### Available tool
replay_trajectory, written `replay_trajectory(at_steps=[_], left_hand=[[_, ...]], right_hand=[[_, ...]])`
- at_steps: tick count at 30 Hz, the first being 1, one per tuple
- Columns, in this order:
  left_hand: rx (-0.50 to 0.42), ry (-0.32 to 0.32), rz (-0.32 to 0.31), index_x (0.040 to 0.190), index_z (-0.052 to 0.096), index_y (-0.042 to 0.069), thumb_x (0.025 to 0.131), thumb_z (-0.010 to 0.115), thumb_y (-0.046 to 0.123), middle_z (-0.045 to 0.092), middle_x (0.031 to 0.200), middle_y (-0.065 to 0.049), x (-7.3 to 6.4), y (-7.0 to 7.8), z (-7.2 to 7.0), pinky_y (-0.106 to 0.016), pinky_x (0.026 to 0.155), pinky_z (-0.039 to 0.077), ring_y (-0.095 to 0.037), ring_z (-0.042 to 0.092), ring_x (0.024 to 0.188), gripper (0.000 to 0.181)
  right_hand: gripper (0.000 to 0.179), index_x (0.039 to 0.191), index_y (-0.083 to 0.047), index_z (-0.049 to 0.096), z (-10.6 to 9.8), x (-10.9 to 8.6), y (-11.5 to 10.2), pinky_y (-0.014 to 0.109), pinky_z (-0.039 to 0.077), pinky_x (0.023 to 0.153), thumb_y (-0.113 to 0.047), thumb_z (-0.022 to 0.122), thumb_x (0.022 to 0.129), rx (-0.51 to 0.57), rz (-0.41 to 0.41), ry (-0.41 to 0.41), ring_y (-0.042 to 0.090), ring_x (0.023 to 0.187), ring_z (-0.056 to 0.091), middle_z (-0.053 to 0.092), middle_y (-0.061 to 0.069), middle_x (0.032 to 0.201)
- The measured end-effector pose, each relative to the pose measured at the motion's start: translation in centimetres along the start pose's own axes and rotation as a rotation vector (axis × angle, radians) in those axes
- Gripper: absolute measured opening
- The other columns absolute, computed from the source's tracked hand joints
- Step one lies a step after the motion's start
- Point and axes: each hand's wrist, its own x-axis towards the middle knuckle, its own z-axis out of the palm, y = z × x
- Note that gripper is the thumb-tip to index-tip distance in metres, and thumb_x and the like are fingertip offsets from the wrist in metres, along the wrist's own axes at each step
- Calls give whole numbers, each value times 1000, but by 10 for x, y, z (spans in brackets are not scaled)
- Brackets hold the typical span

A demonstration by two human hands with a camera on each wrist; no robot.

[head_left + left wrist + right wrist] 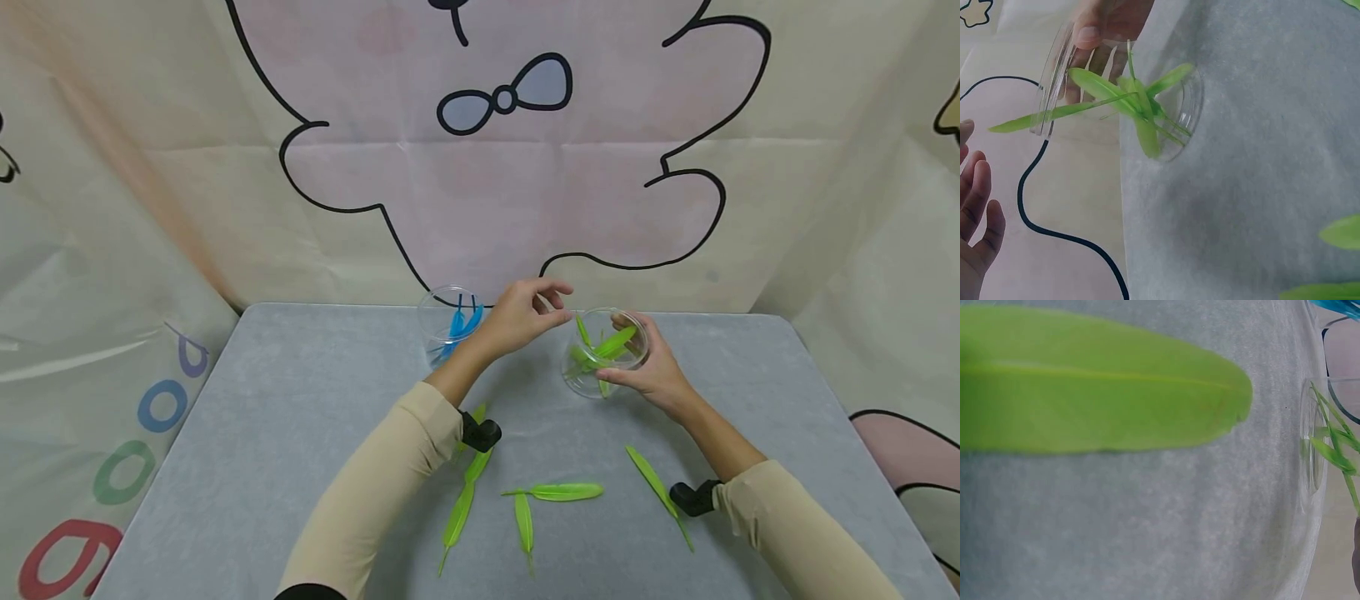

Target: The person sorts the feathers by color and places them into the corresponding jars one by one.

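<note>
My right hand (656, 371) grips a clear plastic jar (573, 379) from its right side. Several green feathers (615, 343) lie inside it, and in the left wrist view one feather (1016, 123) pokes out past the jar's rim. Just left of that rim is my left hand (517, 317), its fingers loosely bent and nothing between them. Behind the left wrist stands a second clear jar (423, 321) with blue feathers (457, 325) in it. The right wrist view is filled largely by a green feather (1104, 381) lying close below the camera.
Loose green feathers lie on the grey table (315, 400): a crossed pair (562, 492) in the middle, others (459, 517) by the left forearm, and one feather (651, 477) beside the right wrist. A printed curtain (600, 200) hangs right behind the table's back edge.
</note>
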Motion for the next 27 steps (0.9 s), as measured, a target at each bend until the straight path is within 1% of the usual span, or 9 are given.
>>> replay_trajectory(at_steps=[3, 6, 7, 10, 13, 18, 20, 23, 27], left_hand=[[-11, -4, 10, 118, 69, 6, 94, 70, 14, 68, 95, -4, -3, -3, -2, -23, 67, 51, -15, 62, 79, 25], [-13, -26, 11, 115, 71, 5, 95, 69, 15, 68, 96, -3, -5, -5, -1, -23, 68, 51, -14, 61, 81, 22], [-13, -34, 11, 115, 71, 4, 96, 68, 16, 68, 96, -3, -5, -5, -1, -24, 68, 51, -14, 61, 81, 23], [-16, -50, 7, 116, 71, 4, 96, 68, 17, 68, 96, -3, -10, -6, -1, -24, 70, 51, -14, 61, 81, 23], [-12, -56, 5, 114, 72, 6, 95, 69, 17, 68, 95, -2, -16, -9, -2, -23, 70, 52, -14, 61, 81, 22], [-1, -73, -9, 110, 73, 7, 94, 71, 15, 67, 92, -1, -31, -18, -6, -23, 68, 52, -13, 62, 80, 19], [-2, -91, -12, 110, 73, 7, 93, 71, 14, 67, 91, -1, -37, -23, -7, -23, 67, 52, -13, 62, 80, 18], [-3, -127, -4, 109, 73, 6, 92, 72, 13, 68, 91, -1, -46, -31, -8, -23, 67, 52, -13, 63, 79, 18], [26, -182, -1, 107, 74, 4, 92, 72, 12, 69, 90, -2, -58, -41, -11, -23, 69, 52, -12, 62, 79, 17]], right_hand=[[94, 153, -8, 27, 0, 0, 1, 37, 27, 116, 4, 82, 78, 0, 0, 3, 34, 141, 30, 35, 17, 152], [93, 153, -8, 26, 0, -1, 2, 15, 30, 107, 3, 82, 78, 2, 5, 5, 33, 141, 30, 35, 17, 151], [93, 152, -8, 27, 1, -1, 2, 10, 30, 103, 3, 82, 78, 4, 6, 5, 33, 141, 30, 35, 17, 151], [94, 153, -8, 26, 2, -1, 3, 9, 30, 102, 2, 82, 78, 1, 7, 2, 33, 141, 30, 36, 15, 151], [94, 153, -8, 27, 3, -1, 3, 10, 30, 103, 3, 82, 78, -5, 5, 5, 33, 141, 30, 36, 15, 151], [95, 153, -8, 27, 2, -1, 2, 18, 31, 108, 3, 82, 78, -10, 0, 8, 33, 141, 30, 35, 16, 151], [95, 153, -9, 26, 1, -1, 2, 18, 31, 108, 3, 83, 78, -18, -4, 6, 33, 141, 30, 35, 18, 152], [95, 153, -9, 27, 0, -1, 2, 14, 31, 106, 4, 83, 77, -19, -7, 6, 33, 141, 30, 36, 15, 151], [95, 153, -7, 27, 1, 0, 1, 11, 31, 105, 5, 83, 76, -16, -21, 4, 33, 141, 31, 37, 15, 150]])
